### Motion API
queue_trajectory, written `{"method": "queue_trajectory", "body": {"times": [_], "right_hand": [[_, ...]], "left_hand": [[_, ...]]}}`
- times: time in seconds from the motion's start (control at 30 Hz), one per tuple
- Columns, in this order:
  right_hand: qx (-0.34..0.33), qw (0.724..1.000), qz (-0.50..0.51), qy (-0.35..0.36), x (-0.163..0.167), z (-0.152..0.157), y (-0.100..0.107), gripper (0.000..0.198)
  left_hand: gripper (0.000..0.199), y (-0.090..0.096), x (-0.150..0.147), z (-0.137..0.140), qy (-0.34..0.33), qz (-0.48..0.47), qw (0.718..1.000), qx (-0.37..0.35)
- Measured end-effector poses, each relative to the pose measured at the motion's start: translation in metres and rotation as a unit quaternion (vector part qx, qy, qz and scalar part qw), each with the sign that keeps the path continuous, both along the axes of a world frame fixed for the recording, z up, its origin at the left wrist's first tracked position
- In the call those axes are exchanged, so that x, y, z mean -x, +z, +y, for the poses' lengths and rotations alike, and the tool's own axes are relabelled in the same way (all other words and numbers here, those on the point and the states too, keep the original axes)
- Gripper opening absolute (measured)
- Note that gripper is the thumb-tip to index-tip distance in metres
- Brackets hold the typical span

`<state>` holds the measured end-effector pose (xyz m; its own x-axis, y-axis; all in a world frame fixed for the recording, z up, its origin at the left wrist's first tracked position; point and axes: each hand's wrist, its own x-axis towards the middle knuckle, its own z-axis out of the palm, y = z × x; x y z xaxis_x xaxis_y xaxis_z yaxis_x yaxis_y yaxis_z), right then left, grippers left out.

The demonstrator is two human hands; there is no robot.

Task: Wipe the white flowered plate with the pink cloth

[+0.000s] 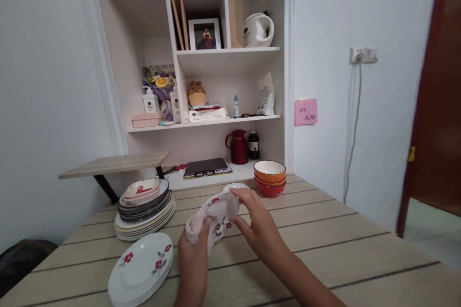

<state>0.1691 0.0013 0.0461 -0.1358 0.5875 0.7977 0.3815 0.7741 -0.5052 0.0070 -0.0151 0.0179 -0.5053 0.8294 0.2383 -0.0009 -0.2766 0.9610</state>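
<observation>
Above the slatted wooden table, both my hands hold up a white plate with red flowers [226,208], tilted. My left hand [193,259] is closed on a pale pink cloth [195,226] that wraps the plate's left edge. My right hand [255,223] grips the right rim between thumb and fingers. Close by on the left lies a stack of matching flowered plates [139,268]. Behind the held plate, a white dish [236,186] is partly hidden.
Mixed plates with square dishes on top [144,208] are stacked at the left. Orange and red bowls [270,178] stand nested at the back right. A small raised wooden shelf [115,164] stands back left. Beyond are a red jug [238,147], a dark bottle [254,145] and white shelving [230,53].
</observation>
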Motion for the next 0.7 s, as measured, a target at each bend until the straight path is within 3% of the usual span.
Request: {"method": "queue_trajectory", "body": {"times": [0.1,0.2,0.3,0.4,0.53,0.6,0.7], "right_hand": [[-0.028,0.999,-0.022,-0.028,-0.002,0.000,0.000,0.056],[-0.072,0.992,-0.063,-0.081,-0.005,-0.001,0.002,0.048],[-0.079,0.983,-0.132,-0.096,-0.008,-0.001,0.004,0.032],[-0.047,0.981,-0.175,-0.066,-0.009,0.000,0.004,0.024],[-0.024,0.981,-0.194,-0.010,-0.005,-0.001,0.003,0.027],[-0.018,0.982,-0.189,-0.002,-0.003,-0.002,0.002,0.024],[0.005,0.989,-0.144,0.033,0.000,-0.002,0.000,0.020]], "left_hand": [[0.031,-0.002,0.001,0.000,-0.001,0.101,0.992,-0.075],[0.016,-0.010,0.003,0.004,-0.025,0.243,0.953,-0.178],[0.011,-0.017,0.006,0.009,-0.001,0.305,0.926,-0.221],[0.014,-0.018,0.008,0.009,0.019,0.332,0.909,-0.249],[0.020,-0.014,0.006,0.004,-0.015,0.356,0.894,-0.272],[0.018,-0.013,0.005,0.003,-0.030,0.345,0.897,-0.274],[0.009,-0.012,0.004,0.004,-0.028,0.290,0.924,-0.248]]}}
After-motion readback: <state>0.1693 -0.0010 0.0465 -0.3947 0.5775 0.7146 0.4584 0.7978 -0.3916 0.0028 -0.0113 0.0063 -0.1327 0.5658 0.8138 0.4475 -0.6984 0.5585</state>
